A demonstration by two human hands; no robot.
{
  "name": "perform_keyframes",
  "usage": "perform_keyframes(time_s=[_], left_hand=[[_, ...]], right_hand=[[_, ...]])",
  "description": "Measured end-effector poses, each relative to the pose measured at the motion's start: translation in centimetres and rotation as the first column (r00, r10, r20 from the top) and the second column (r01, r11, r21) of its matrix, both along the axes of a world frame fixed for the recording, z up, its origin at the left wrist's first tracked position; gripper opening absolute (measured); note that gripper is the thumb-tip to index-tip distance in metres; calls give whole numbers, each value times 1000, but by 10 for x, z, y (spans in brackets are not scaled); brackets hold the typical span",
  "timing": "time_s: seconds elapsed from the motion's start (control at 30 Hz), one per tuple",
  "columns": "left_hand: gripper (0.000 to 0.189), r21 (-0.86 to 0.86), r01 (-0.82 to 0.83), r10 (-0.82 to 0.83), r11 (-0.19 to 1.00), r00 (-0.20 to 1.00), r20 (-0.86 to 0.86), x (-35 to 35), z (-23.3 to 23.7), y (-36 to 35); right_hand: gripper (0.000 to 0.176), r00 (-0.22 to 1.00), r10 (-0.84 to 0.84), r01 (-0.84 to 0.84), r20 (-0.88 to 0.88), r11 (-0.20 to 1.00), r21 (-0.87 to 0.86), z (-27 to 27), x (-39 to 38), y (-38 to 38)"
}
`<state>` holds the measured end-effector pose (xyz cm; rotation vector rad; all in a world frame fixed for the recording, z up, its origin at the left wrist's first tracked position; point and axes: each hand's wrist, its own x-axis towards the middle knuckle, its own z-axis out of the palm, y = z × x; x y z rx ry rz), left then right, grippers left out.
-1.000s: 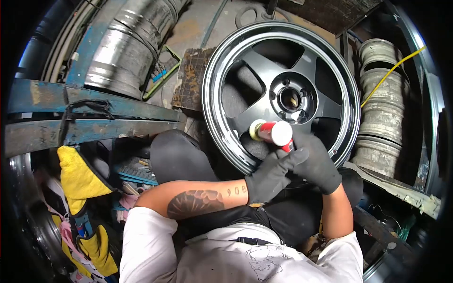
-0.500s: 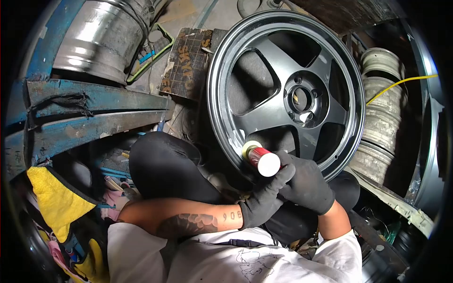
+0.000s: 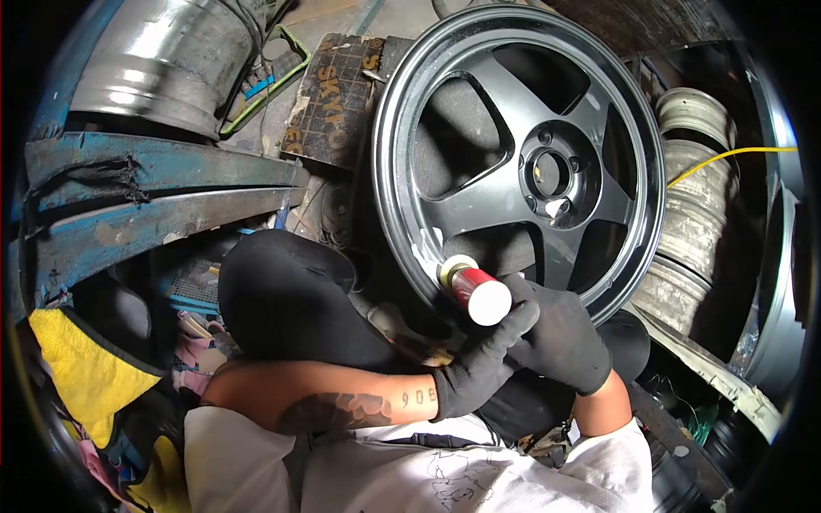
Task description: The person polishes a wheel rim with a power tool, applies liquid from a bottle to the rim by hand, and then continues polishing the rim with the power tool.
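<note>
A glossy black five-spoke wheel [image 3: 479, 205] stands upright in front of me, leaning against my knee [image 3: 291, 299]. Both my hands wear black gloves and grip a red cylindrical tool [image 3: 475, 291] with a white rear end. Its cream pad is pressed to the wheel's lower-left rim lip, where a pale smear shows. My left hand [image 3: 479, 359] wraps the tool from below. My right hand [image 3: 560, 338] holds it from the right side.
Worn bare rims [image 3: 697, 214] are stacked at the right, and a yellow cable [image 3: 727, 158] crosses them. Blue metal beams [image 3: 154, 197] and a shiny steel rim [image 3: 162, 68] lie at the left. A yellow cloth [image 3: 85, 368] sits lower left, a gridded mat [image 3: 329, 103] behind the wheel.
The tool has moved down and left from the spoke area to the wheel's lower rim lip. Both hands stayed on it. The view shifted, so the wheel looks larger.
</note>
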<state>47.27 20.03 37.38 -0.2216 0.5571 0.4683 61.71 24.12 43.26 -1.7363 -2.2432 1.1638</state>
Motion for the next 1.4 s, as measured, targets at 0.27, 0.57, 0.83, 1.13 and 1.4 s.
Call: perform_keyframes(time_s=[0.27, 0.57, 0.83, 1.13, 1.4], left_hand=[[81, 26, 33, -33, 999, 999, -10, 0, 13, 5], [78, 36, 85, -88, 996, 993, 78, 3, 8, 4], [75, 83, -91, 94, 992, 995, -25, -2, 4, 14], [70, 70, -157, 159, 985, 987, -27, -3, 0, 22], [65, 36, -289, 290, 957, 957, -23, -7, 6, 27]], right_hand=[[42, 999, 34, -34, 11, 999, -30, 4, 5, -1], [40, 998, 61, -60, 20, 997, -56, 4, 14, -3], [41, 999, -32, 33, -10, 998, 56, -5, -5, 8], [42, 999, -38, 35, 40, 997, 67, -3, -19, 21], [40, 992, -13, 5, 122, 998, 61, 7, -34, 32]])
